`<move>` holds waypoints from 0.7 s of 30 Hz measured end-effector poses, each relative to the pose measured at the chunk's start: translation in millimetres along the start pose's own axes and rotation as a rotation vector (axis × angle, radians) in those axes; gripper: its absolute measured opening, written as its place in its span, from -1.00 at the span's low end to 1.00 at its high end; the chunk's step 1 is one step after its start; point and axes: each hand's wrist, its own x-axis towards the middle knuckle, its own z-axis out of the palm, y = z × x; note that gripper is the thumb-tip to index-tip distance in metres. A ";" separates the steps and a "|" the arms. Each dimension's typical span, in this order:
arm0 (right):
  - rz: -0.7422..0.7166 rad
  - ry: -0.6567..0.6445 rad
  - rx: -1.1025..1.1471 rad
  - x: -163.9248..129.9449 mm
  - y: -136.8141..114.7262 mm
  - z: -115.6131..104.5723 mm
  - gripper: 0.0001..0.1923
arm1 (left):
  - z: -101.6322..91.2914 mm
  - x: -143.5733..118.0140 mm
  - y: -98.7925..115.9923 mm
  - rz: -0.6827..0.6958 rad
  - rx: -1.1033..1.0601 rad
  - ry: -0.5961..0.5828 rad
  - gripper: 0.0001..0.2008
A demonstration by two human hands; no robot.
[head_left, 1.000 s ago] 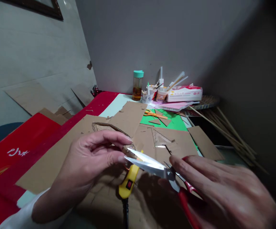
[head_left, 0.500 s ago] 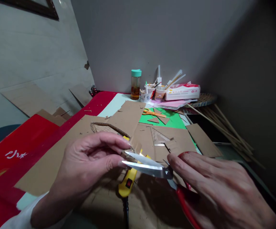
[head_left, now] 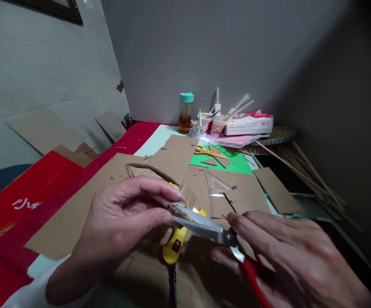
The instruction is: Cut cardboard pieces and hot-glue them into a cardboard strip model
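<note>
Big brown cardboard sheets [head_left: 85,205] cover most of the table [head_left: 159,137], w/ a red sheet [head_left: 21,201] overhanging the near-left edge and a green sheet [head_left: 233,162] toward the back. Back edge is crowded – a teal-capped bottle [head_left: 185,113], cups of sticks [head_left: 217,124] and a tissue pack [head_left: 249,124] sit right against the wall. A bundle of long sticks [head_left: 304,175] runs off the right side into dark. Open room is mostly the bare cardboard at centre-left; orange scissors [head_left: 207,152] and a clear set square [head_left: 215,186] lie flat mid-table, well apart from the hands.

Left hand [head_left: 121,222] comes in from the lower left, palm turned inward, thumb and forefinger pinched shut on a small cardboard piece [head_left: 185,199] held just above the table, centre frame. Much of that piece is hidden behind the fingertips.

Right hand [head_left: 294,261] reaches in from lower right, blurred and partly cut off by the frame; fingers wrapped round the red-handled scissors [head_left: 204,224]. Blades only slightly parted, tips at the piece's lower edge – can't tell if they bite it. Handles mostly hidden under the fingers.

Yellow glue gun [head_left: 174,248] lies below the blades, cord running off the bottom edge.
</note>
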 end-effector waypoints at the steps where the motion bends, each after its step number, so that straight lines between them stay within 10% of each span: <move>1: 0.003 0.010 -0.009 1.6 -1.2 -0.3 -0.88 | -0.1 -0.1 -0.1 0.000 0.002 0.003 -0.71; 21: 0.008 -0.004 -0.062 7.8 -5.5 -5.8 -0.85 | -0.7 -1.6 1.6 0.035 0.153 -0.002 -0.77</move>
